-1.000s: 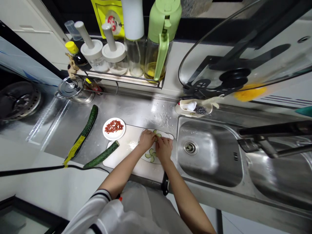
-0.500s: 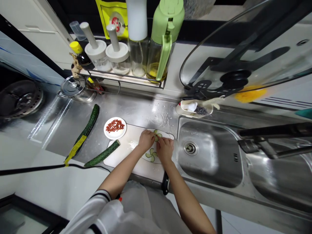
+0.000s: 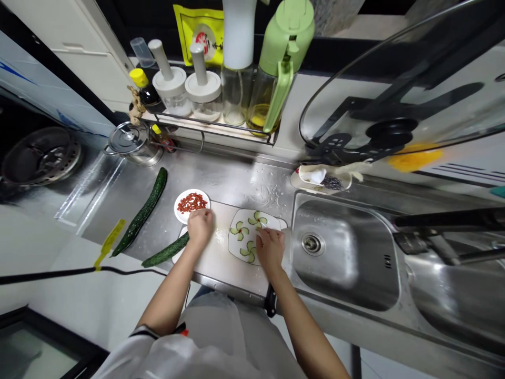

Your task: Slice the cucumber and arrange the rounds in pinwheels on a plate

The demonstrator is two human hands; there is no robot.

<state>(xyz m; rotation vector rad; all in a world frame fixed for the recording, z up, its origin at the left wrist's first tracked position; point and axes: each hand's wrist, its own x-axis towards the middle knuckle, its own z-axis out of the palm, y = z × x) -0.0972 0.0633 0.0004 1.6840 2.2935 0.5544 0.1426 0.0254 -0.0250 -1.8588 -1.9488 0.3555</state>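
My left hand is at the front edge of a small white plate of dried red berries, its fingers curled and their tips hidden. Over the right part of a squarish white serving plate rests my right hand, fingers apart and bent downward. Thin green cucumber slices lie on that plate in pinwheel flowers, with small red centres showing on some. The serving plate sits on a pale cutting board. Beside my left hand lies a cut cucumber, one end on the board.
A whole cucumber lies farther left, near a yellow tag on a black cord. A black knife handle juts past the counter's front edge. To the right is a steel sink; a lidded pot stands at the back left.
My left hand has moved left from the serving plate to the berry plate. My right hand has shifted slightly down and right, uncovering more of the cucumber flowers. The camera view has shifted a little.
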